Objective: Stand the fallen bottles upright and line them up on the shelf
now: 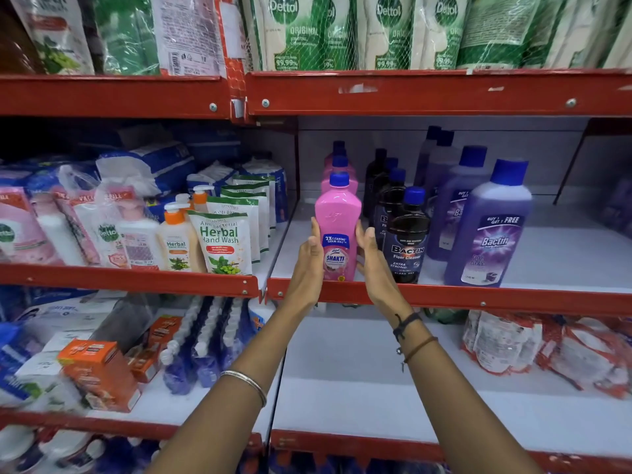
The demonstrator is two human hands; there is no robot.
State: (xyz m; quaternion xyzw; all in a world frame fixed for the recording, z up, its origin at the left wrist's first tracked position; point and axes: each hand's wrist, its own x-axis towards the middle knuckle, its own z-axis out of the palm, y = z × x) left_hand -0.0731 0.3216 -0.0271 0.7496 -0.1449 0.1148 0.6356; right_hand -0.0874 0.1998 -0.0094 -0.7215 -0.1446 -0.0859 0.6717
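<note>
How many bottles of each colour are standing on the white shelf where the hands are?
Pink bottles: 3, one behind another; the front one sits between the two hands.
Black bottles: 3 that show, in a row going back.
Purple bottles: 4, in a row going back.
Total: 10 bottles that I can see, all upright; more may hide behind.

red metal shelving (427, 94) in tiers with bolted front rails, white shelf boards (564, 254), pale grey back panel (513, 135) behind the middle bay, a dark slanted bracket (571, 165) at right, flat even indoor light (left bay darker at the back)
</note>
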